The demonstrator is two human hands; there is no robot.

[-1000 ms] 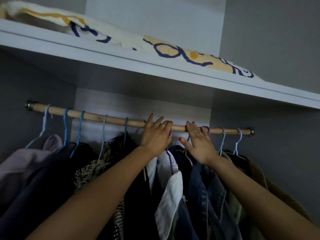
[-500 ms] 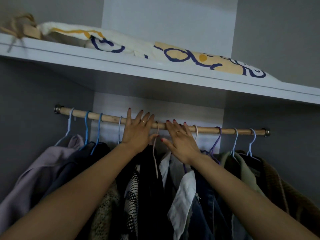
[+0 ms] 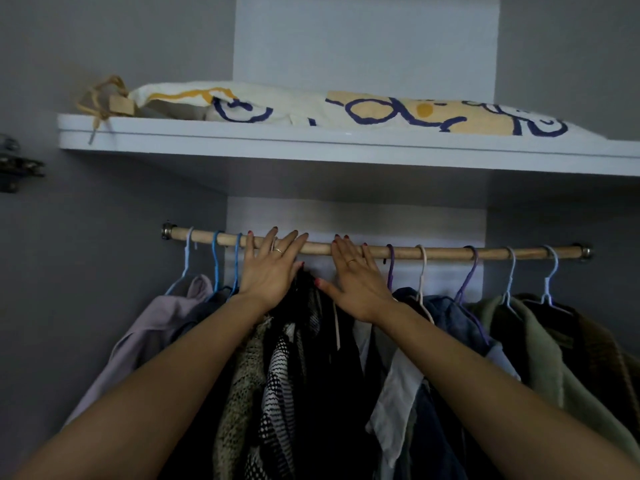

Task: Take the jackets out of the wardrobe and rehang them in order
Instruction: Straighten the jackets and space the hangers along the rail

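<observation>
Jackets (image 3: pixel 433 393) cut off by the frame at 6 o'clock; hanger hooks behind the left hand (image 3: pixel 270 271) hidden; dark fitting (image 3: pixel 14 168) at 9 o'clock cropped, unidentifiable.

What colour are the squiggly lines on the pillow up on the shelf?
Dark blue squiggles with yellow patches on the cream fabric pillow, seen in the head view.

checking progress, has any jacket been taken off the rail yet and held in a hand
No, both the left hand and right hand lie with straight fingers against the wooden rail, holding no garment.
</observation>
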